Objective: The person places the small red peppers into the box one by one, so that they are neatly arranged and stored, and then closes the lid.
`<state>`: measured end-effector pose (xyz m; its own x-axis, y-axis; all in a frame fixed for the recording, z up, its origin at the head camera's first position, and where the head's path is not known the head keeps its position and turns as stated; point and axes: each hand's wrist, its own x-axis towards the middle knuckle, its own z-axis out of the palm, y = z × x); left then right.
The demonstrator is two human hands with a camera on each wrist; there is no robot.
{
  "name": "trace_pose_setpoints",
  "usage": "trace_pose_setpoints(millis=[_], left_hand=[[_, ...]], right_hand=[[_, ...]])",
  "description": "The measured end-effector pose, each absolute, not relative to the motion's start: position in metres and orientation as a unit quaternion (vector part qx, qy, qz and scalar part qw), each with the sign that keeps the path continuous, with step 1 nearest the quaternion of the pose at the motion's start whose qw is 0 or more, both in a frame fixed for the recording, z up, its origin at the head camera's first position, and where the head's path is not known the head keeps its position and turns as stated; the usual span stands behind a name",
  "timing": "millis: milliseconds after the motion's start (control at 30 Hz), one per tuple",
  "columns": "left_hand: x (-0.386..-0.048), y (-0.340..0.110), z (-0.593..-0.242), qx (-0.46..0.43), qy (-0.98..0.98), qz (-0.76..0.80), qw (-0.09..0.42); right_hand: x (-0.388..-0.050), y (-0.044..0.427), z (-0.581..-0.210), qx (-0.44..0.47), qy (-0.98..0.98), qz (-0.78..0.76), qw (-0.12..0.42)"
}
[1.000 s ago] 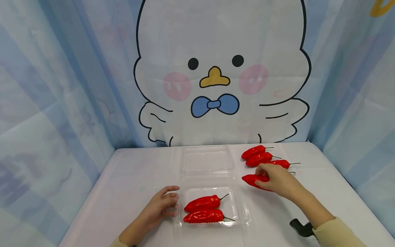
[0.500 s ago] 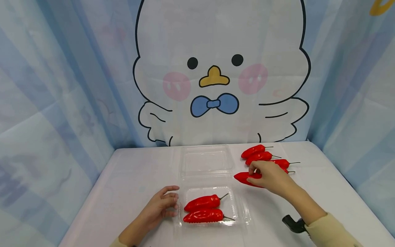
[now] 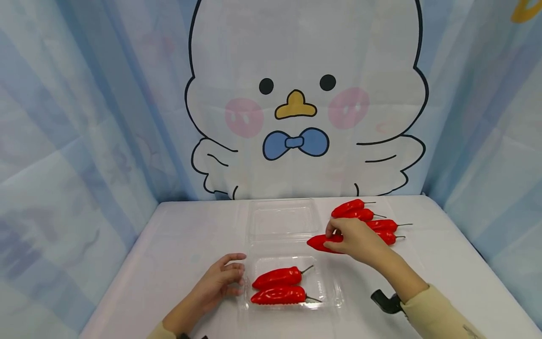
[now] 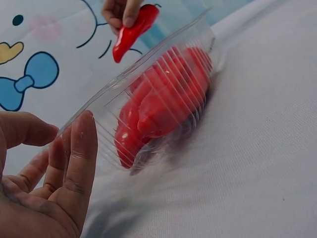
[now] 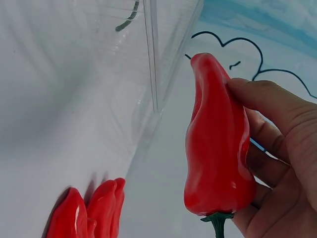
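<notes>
While the left hand [image 3: 217, 283], lower centre in the head view, touches a clear container [image 3: 336, 289] with loosely spread fingers, the right hand [image 3: 361, 241] (well apart from it) pinches a red pepper [image 3: 319, 243] right of centre; two more peppers [image 3: 277, 278] lie inside. Left wrist: the red pepper shows at the top. Right wrist: it points stem-down, right of centre.

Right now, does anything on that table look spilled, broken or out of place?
Nothing stands out: two red peppers lie side by side in the open clear container, four more rest on the white table, and the pepper in the right grip shows no visible damage.
</notes>
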<state>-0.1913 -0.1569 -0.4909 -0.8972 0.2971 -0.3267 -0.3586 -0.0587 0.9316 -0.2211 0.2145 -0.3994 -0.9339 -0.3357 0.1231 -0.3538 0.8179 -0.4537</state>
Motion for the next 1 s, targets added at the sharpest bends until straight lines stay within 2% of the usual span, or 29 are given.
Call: trace_pose_setpoints(millis=[500,1000], left_hand=[[-0.193,-0.156,-0.49,-0.017,0.648,0.726,0.229],[-0.193,-0.157,-0.493,-0.018,0.65,0.724,0.229]], right_hand=[[-0.229,0.184,-0.405,0.194,-0.95,0.245,-0.031],[-0.238,0.147,-0.412,0.268,-0.928,0.252,-0.056]])
